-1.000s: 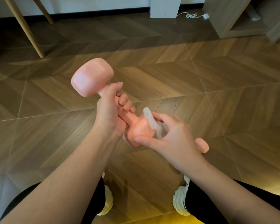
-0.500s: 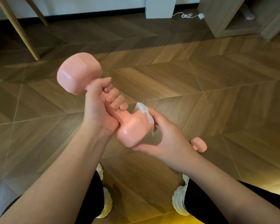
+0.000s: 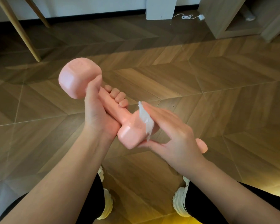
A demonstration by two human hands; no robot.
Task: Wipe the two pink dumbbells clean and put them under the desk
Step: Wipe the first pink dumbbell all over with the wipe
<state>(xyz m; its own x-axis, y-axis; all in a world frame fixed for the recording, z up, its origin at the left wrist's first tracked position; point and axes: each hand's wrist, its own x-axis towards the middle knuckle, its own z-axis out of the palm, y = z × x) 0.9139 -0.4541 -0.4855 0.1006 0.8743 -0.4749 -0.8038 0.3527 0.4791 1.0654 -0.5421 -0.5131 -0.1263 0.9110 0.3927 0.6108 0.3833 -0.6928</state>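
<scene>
Now, left hand [image 3: 97, 113]: your fingers wrap the smooth round handle of the held dumbbell [image 3: 80, 80], which is tilted in the air above the floor.
Held dumbbell: glossy pink, with blocky heads and rounded corners.
Right hand [image 3: 173, 136]: your straight fingers press a thin, crumpled white wipe [image 3: 146, 122] against the near head, thumb beneath.
Second dumbbell [image 3: 201, 145]: on the floor behind your right hand; one rounded pink end shows.
Floor [image 3: 217, 94]: matte wood-grain chevron planks.
</scene>
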